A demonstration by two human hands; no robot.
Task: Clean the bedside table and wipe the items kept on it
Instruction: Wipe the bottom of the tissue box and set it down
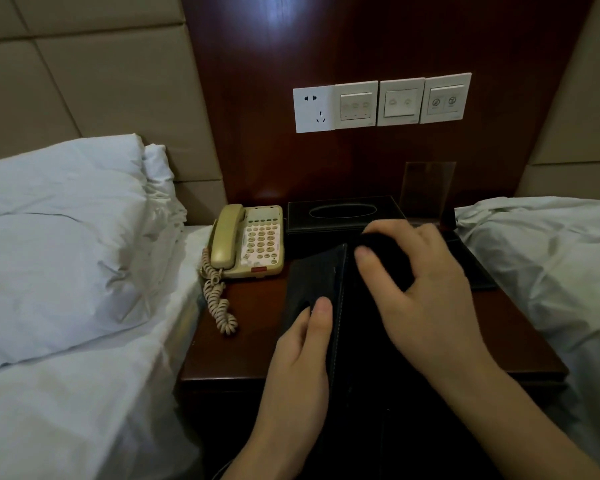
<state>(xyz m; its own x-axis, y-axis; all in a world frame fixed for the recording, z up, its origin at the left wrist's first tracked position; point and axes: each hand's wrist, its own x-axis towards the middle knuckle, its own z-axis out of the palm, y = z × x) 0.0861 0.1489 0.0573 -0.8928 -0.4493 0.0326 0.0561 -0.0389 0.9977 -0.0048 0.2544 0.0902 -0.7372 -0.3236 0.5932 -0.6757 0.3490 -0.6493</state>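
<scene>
- The black leather folder (314, 282) stands tilted at lower centre of the frame, over the front of the bedside table (250, 344); pale stitching runs down its edge.
- The left hand (298, 362) grips the folder's near edge, thumb pressed on the left face, the other fingers hidden behind it.
- The right hand (420, 292) is curled over a dark wad, probably a cloth (388, 254), pressed against the folder's right face; cloth and folder merge in the dark, so their outline is hard to make out.
- The folder's lower part is lost in shadow between the forearms.
- Behind the hands sits a black tissue box (343, 213) with an oval slot, its front partly covered.
- A beige telephone (248, 240) lies left of centre, its coiled cord trailing toward the table's front.
- A clear acrylic stand (428, 185) rises right of the box; a dark tray (478, 271) is partly hidden by the right hand.
- White pillows (66, 237) fill the left.
</scene>
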